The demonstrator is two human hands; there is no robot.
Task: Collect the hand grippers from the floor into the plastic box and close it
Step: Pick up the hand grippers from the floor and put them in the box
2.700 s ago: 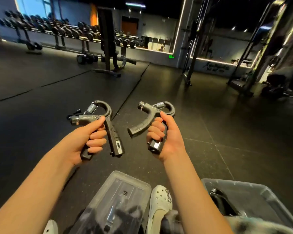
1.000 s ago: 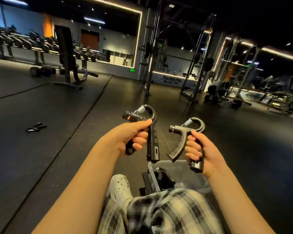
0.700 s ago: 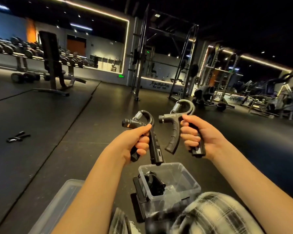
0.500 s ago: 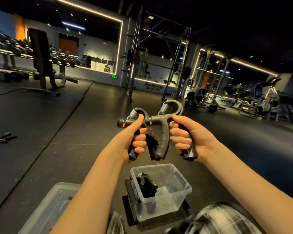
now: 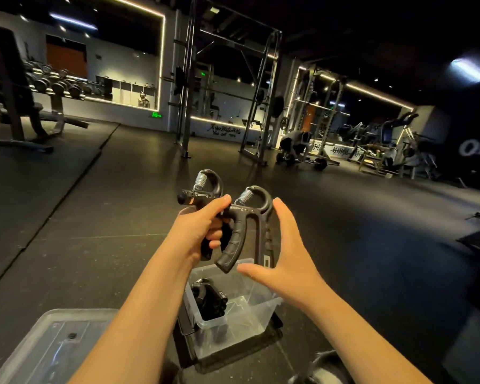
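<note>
Dark gym floor. A clear plastic box stands open below the hands, with black grippers inside. Above it, the left hand clenches the first hand gripper. The right hand, fingers spread straight, flanks the second hand gripper.

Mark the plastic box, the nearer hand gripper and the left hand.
plastic box (image 5: 241, 325): head view, clear front wall.
nearer hand gripper (image 5: 234, 245): head view, curved ribbed handle.
left hand (image 5: 191, 234): head view, back of the hand.

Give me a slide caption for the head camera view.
Left hand grips two hand grippers together above the open plastic box, right hand open beside them.
</note>
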